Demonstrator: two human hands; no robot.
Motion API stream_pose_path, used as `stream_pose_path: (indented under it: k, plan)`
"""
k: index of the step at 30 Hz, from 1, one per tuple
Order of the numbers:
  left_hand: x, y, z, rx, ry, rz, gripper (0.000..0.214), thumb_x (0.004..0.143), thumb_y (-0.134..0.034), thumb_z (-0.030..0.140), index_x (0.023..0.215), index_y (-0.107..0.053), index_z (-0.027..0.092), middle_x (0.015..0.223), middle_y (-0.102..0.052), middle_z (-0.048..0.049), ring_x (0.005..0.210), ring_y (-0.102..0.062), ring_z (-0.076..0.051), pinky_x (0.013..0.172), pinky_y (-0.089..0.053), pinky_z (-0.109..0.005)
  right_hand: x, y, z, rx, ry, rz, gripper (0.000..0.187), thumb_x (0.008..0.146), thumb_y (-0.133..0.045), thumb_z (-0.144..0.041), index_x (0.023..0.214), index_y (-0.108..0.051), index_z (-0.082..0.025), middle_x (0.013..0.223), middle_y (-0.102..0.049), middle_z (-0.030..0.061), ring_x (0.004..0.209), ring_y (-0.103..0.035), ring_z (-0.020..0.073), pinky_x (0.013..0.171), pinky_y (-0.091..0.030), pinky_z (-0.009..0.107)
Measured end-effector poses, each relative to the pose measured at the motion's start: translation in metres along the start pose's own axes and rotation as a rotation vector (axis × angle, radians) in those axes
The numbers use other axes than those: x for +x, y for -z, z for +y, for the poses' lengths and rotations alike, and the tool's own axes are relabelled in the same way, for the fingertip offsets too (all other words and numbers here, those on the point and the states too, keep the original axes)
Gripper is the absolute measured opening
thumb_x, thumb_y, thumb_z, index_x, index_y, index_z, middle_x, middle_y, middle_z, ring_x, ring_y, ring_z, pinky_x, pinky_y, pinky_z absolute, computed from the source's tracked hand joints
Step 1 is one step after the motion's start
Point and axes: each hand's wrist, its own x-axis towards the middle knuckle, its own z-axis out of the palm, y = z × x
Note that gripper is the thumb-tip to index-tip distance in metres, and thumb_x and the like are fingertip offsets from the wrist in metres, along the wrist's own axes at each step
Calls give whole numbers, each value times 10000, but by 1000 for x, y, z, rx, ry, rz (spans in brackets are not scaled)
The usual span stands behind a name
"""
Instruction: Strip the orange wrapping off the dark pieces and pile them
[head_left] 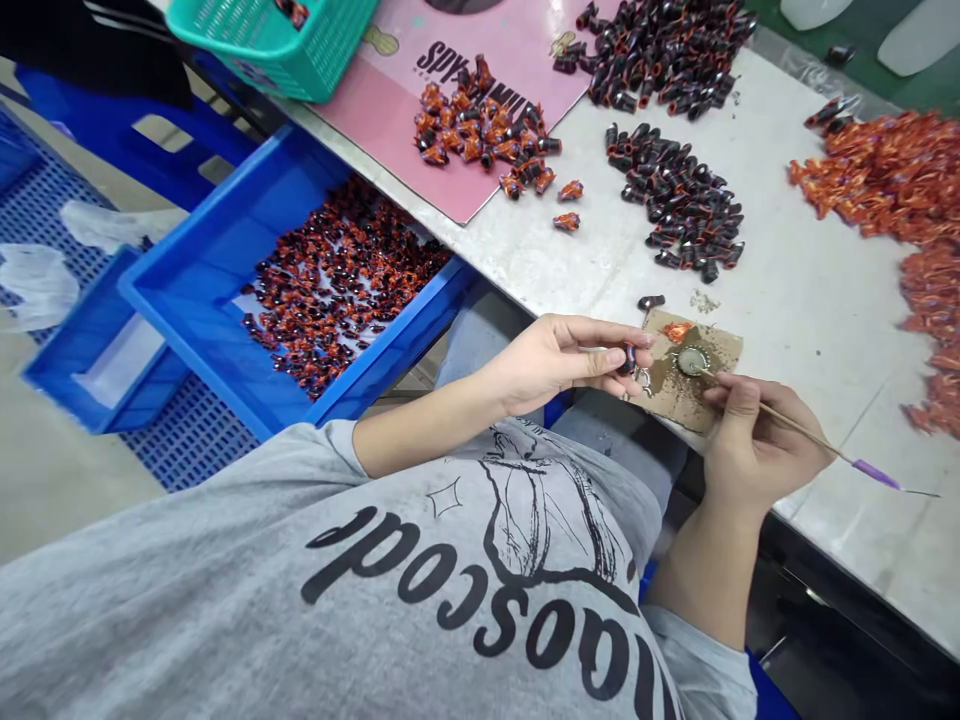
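Note:
My left hand (559, 358) pinches a small dark cap-like piece (628, 358) between thumb and fingers, just left of a stained cardboard scrap (709, 385) at the table's near edge. My right hand (754, 445) is closed round a thin stick with a purple end (874, 472); its tip rests in a small round metal dish (691, 360) on the cardboard. An orange piece (676, 330) lies on the cardboard and a loose dark piece (651, 301) lies just beyond it.
Piles of dark pieces (686, 205) and orange pieces (892, 175) cover the white table (802, 300). More orange ones (484, 125) sit on a pink mat (390, 120). A blue bin (202, 270) of mixed pieces hangs at left, a teal basket (262, 40) behind it.

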Motion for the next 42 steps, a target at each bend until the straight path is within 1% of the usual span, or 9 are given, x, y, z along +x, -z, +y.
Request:
stream_pose_path:
  k: [3,6,12,18,24,32,38,40,42]
  plan:
    - [-1,-2,1,-2,-9,2,352,633,-933,300,943,-810,186,906,-782,-34,688,-743,-118,649,-598,-211,0,1,2,-33,13,-16,312,902,-653,-466,782,-734,-189,648,-677,1,613,-648,145,596,-500,285]
    - [-1,-5,2,25,0,17,365,582,-953,294,898,-813,176,824,-772,-24,622,-730,-120,547,-563,-188,0,-2,1,-20,32,25,293,902,-657,-444,786,-735,-186,671,-694,9,628,-665,155,613,-513,300]
    - [4,-15,-3,-50,-6,108,350,510,-972,246,798,-803,142,730,-764,-17,626,-725,-121,628,-595,-224,-7,-11,-22,157,64,142,233,900,-682,-395,794,-733,-194,671,-684,1,607,-643,154,617,-515,319]
    - [7,-22,-7,-103,-19,177,320,539,-958,222,808,-803,143,792,-781,-25,668,-735,-122,724,-602,-258,-17,-16,-45,244,80,25,214,919,-651,-382,816,-730,-213,666,-656,-1,632,-631,155,610,-529,330]
    - [5,-25,-5,-130,-5,157,297,563,-950,220,814,-807,151,781,-773,-8,678,-740,-113,734,-596,-232,-18,-20,-43,306,118,-36,144,934,-624,-273,864,-738,-221,676,-668,-7,642,-630,142,605,-499,302]
    - [2,-21,-6,-93,-24,136,278,573,-943,204,811,-810,152,800,-777,-31,679,-705,-114,796,-588,-302,-18,-16,-49,205,234,-104,167,950,-584,-251,856,-718,-218,645,-630,-11,609,-602,149,619,-488,334]
    - [-6,-24,-1,-104,-27,73,218,591,-920,133,777,-811,159,732,-766,-9,622,-702,-92,670,-584,-216,-11,-3,-59,89,427,-252,137,945,-586,-223,900,-716,-224,664,-639,-7,638,-615,151,635,-463,338]
    - [-8,-26,0,-100,-18,55,222,592,-913,101,780,-811,157,721,-763,-9,631,-712,-94,655,-588,-199,-7,0,-62,94,442,-293,121,932,-608,-229,883,-718,-216,670,-648,1,641,-616,156,634,-456,345]
    - [-10,-29,2,-88,7,41,234,591,-911,84,791,-812,153,716,-763,-13,643,-720,-104,672,-601,-207,-4,0,-64,160,400,-279,134,927,-616,-238,848,-719,-205,631,-625,-2,598,-593,151,598,-438,336]
